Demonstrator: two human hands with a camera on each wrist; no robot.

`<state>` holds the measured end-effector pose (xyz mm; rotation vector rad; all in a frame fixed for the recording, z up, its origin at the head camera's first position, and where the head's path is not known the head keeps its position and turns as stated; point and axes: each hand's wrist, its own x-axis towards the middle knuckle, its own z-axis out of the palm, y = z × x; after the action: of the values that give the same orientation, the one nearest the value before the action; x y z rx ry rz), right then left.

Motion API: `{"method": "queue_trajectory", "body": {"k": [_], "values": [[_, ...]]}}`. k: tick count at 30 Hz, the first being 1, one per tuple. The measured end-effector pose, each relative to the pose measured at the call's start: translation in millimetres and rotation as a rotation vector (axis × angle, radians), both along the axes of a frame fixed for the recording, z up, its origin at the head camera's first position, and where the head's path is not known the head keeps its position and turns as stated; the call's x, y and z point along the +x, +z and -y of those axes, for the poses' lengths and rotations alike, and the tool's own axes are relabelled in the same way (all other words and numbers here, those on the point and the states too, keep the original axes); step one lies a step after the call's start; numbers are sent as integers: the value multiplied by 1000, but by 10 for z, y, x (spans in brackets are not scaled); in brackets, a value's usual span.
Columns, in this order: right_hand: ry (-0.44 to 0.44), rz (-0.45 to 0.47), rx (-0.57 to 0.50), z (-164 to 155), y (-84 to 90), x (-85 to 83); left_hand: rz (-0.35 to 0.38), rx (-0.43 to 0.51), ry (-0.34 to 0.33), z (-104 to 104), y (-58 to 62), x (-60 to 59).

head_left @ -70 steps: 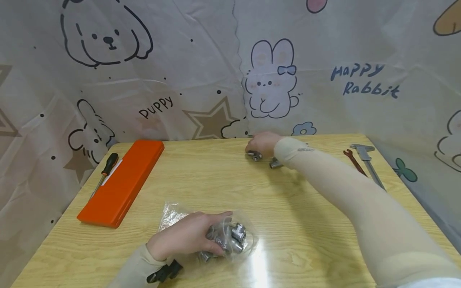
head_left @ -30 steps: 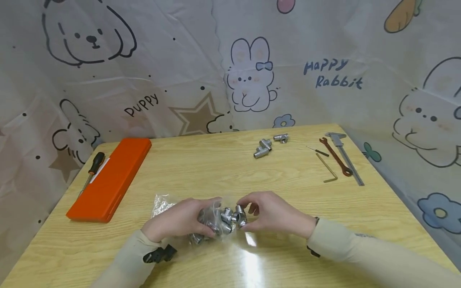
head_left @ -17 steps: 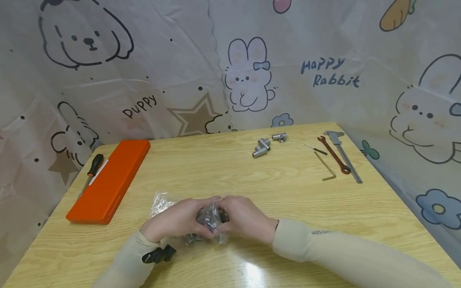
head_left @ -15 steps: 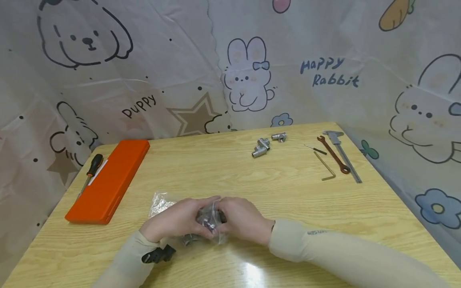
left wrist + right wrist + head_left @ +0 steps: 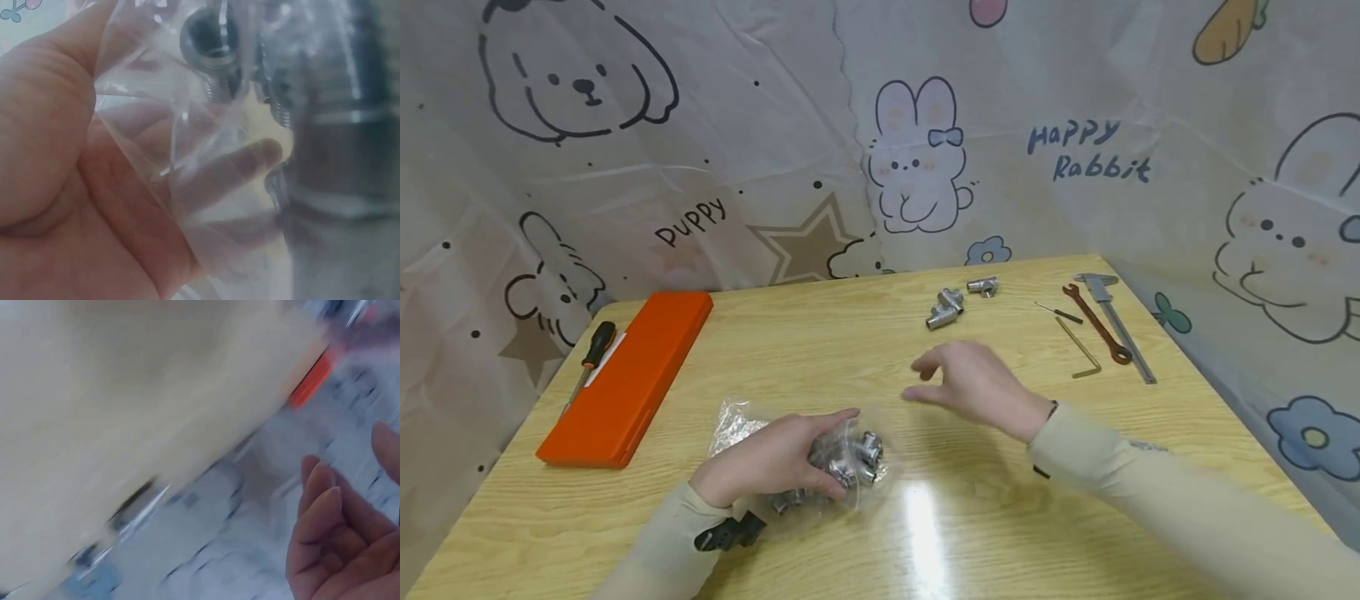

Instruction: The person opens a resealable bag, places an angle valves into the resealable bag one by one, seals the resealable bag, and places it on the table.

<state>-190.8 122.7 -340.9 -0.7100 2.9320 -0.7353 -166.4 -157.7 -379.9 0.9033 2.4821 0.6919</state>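
My left hand [image 5: 775,458] grips a clear plastic bag [image 5: 733,427] holding several shiny metal tee fittings [image 5: 869,450], low in the middle of the head view. The left wrist view has the bag's film [image 5: 187,125] between thumb and fingers, with threaded fittings [image 5: 215,53] close to the camera. My right hand [image 5: 981,387] is in the air right of the bag, holding nothing, thumb and fingers apart and loosely bent. Beyond it, two touching tee fittings [image 5: 943,317] lie on the table, and a third tee fitting [image 5: 983,287] lies farther back.
On the wooden table [image 5: 805,358], an orange case [image 5: 632,383] lies at left with a screwdriver [image 5: 593,354] beside it. At right are a small thin tool [image 5: 1063,314], a hex key [image 5: 1081,350], a reddish wrench [image 5: 1097,325] and a caliper [image 5: 1120,325]. A printed cloth [image 5: 760,108] hangs behind.
My right hand brought a tee fitting to the bag's mouth, let it go there and has pulled back right and away, empty. The left hand keeps its grip on the bag.
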Motion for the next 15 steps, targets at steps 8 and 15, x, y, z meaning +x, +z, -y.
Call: {"method": "queue_trajectory", "body": {"k": [8,15], "values": [[-296,4,22,-422,-119,-834,10,9,1,8,5,2],[-432,34,195,-248,-309,-1217,22,4,11,-6,22,19]]}}
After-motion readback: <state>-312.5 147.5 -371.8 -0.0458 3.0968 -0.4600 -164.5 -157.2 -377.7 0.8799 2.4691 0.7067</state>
